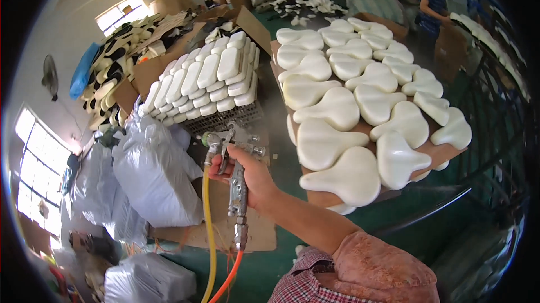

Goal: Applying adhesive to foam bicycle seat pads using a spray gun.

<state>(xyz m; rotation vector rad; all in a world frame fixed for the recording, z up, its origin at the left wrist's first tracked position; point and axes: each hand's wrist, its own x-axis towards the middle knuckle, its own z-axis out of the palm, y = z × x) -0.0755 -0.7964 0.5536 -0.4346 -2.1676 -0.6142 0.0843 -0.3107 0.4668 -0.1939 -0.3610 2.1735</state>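
The large brown board (444,151) stands tilted at the right, carrying overlapping rows of cream-white, saddle-shaped foam pads (337,109) across nearly its whole face. To its left, a stack of white ribbed foam blocks (208,78) rests on a grey slotted crate (225,118), with bulging white plastic sacks (154,171) below. Only one hand (250,176) is in view; whether it is the left or the right cannot be told with certainty, though the arm enters from the lower right. It is closed firmly around the grip of a metal spray gun (233,159), held upright between the crate and the board, well apart from the pads. A yellow hose (208,230) and an orange hose (228,283) hang from the gun's base. The other hand is out of view. Risk assessment: the nozzle appears directed toward the stacked blocks, so spray could land there instead of on the pads; the hanging hoses could snag on the cardboard sheet (256,235) below and jerk the aim.
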